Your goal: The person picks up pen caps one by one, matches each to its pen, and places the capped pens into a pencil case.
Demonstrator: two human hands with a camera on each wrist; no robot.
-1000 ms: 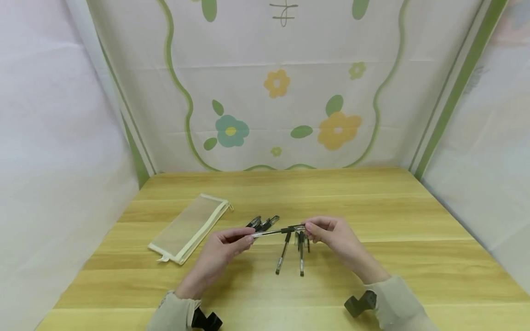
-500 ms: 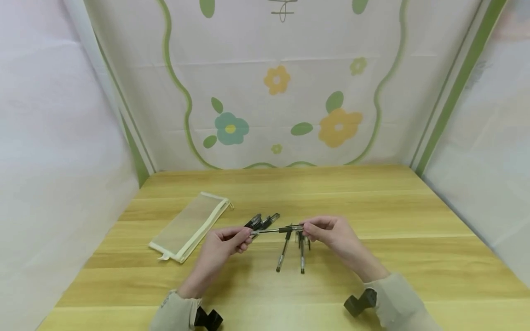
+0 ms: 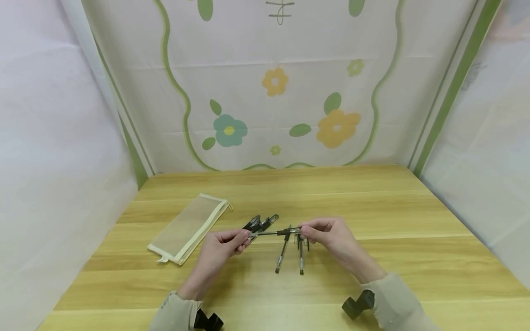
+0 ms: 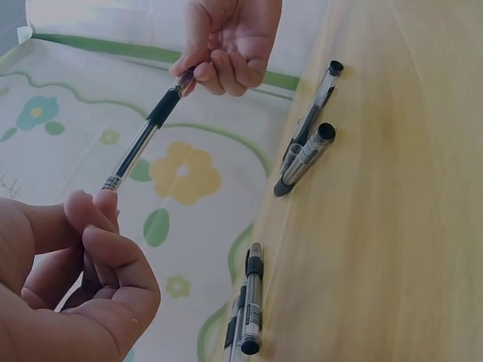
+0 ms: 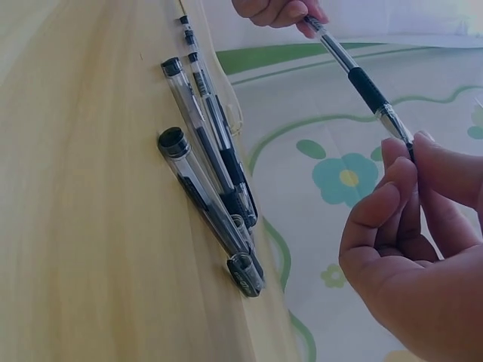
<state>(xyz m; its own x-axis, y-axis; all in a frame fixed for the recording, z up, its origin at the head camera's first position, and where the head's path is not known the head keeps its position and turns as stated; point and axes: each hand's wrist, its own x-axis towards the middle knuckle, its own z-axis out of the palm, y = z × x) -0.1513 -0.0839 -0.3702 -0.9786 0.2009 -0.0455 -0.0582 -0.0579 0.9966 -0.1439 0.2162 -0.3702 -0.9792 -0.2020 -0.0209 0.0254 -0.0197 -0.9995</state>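
A clear-barrelled gel pen with a black grip spans both hands above the table. My left hand pinches its rear end between thumb and fingertips. At the other end, beyond the grip, the thumb and fingers of my right hand pinch the pen's clear tip section. The left wrist view shows the same pen slanting between the two hands. Below it on the table, two similar pens point toward me, with more partly hidden by my right hand. Several black-and-clear pens lie bunched behind my left fingers.
A flat, see-through mesh pencil case with a cream zip edge lies on the wooden table, left of the pens. White cloth walls with printed flowers enclose the table at the back and sides. Black camera mounts sit at both wrists.
Both hands keep their pinch on the pen. The left hand has shifted slightly left and the pen lies more level. The pens on the table and the pencil case stay put.
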